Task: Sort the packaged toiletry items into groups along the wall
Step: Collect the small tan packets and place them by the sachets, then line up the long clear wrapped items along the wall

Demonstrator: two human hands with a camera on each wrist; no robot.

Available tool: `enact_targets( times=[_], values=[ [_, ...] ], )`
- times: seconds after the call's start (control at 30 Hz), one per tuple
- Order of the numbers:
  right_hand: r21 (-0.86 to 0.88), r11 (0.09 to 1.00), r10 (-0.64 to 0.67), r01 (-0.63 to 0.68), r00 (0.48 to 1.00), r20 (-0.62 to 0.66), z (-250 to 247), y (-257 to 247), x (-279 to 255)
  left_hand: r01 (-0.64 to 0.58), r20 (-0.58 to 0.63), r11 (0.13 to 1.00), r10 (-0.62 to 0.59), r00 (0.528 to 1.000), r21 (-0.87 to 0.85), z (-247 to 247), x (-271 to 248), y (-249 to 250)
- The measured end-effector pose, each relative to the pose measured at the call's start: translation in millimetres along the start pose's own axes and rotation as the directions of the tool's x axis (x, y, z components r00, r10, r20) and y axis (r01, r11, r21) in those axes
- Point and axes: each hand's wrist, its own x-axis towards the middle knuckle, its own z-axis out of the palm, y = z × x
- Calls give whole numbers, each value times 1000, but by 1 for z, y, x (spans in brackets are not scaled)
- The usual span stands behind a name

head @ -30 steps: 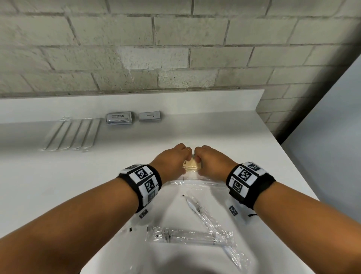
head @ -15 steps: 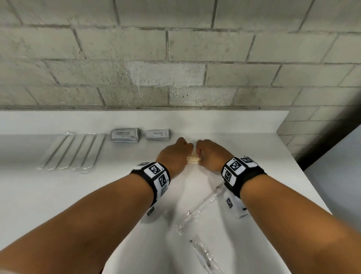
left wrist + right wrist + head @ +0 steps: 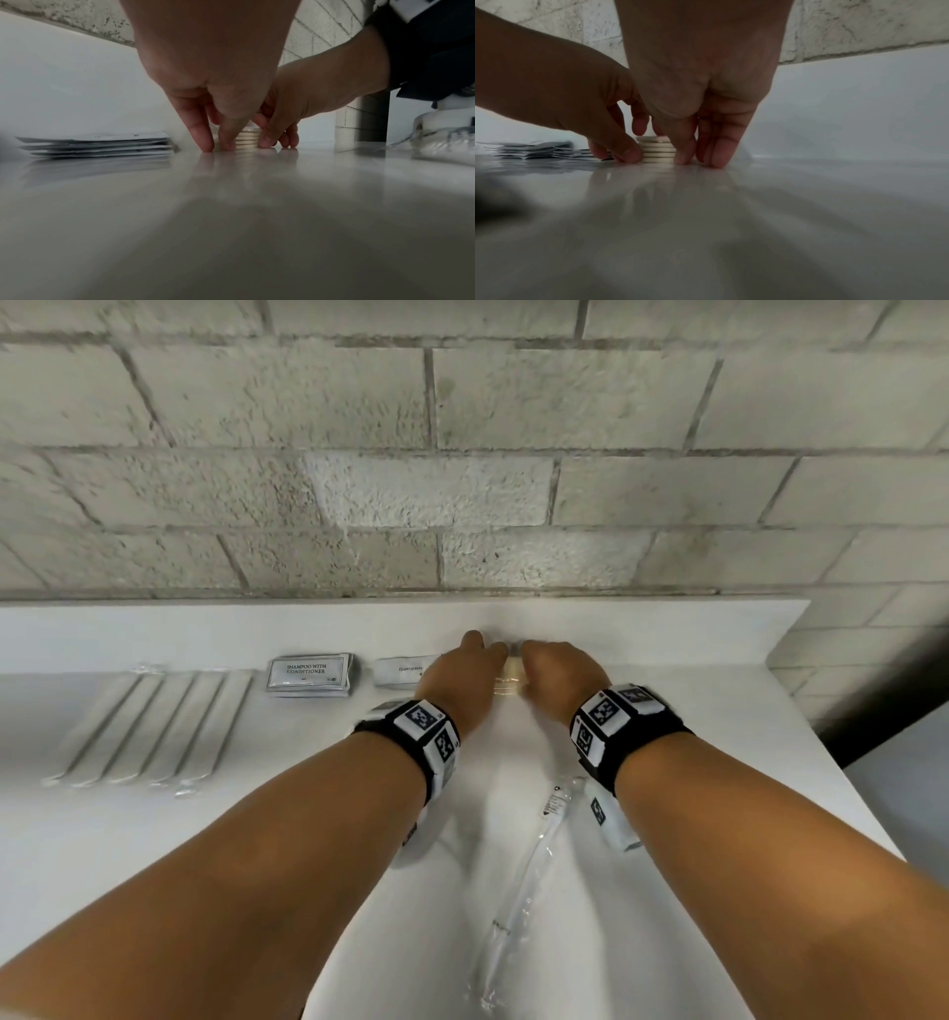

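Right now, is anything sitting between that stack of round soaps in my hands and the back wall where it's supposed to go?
Nothing visible blocks it. The soap stack already stands on the counter near the backsplash, held between the left hand and right hand. The toothpaste packet lies to its left, beside it, not behind it.

Head view is showing even, bright light with edges bowing. My wrist views are looking dim, blurring near the counter (image 3: 231, 223), which is reflecting softly.
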Motion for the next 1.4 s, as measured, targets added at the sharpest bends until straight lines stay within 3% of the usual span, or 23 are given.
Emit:
enact_targets(
  times=[0.33, 0.5, 0.57, 0.77, 0.87, 0.97, 1.03, 1.17, 1.3, 1.4],
  values=[
    [61, 996, 59, -61, 998, 35, -2, 8, 0, 43, -32, 997, -45, 998, -71, -1, -3, -2],
    [245, 930, 255, -273, 961, 104, -20, 35, -19, 51, -47, 995, -55, 997, -82, -7, -25, -8],
    [246, 924, 261, -292, 953, 151, -26, 44, -32, 39, -61, 992, -46, 997, -117, -13, -40, -11],
    [140, 972, 122, -190, 913, 390, -34, 29, -90, 79, 39, 982, -73, 997, -171, -47, -120, -25],
    [153, 987, -29, -40, 906, 423, -29, 11, -130, 137, 109, 969, -117, 987, -206, -62, -180, -37],
    [-17, 1000, -5, 14, 898, 439, -16, -7, -170, 223, 209, 961, -187, 960, -162, -76, -242, -48],
    [-98, 991, -43, 89, 916, 398, -4, -19, -193, 242, 276, 965, -206, 939, -104, -82, -278, -54],
    [-259, 912, -237, 317, 925, 296, 17, -40, -218, 217, 435, 975, -212, 875, 38, -80, -335, -59],
    [-295, 907, -246, 302, 946, 210, 14, -57, -238, 196, 547, 965, -260, 796, 172, -70, -366, -59],
    [-252, 939, -185, 234, 961, 203, 13, -58, -249, 175, 526, 956, -276, 804, 236, -57, -378, -59]
  ],
)
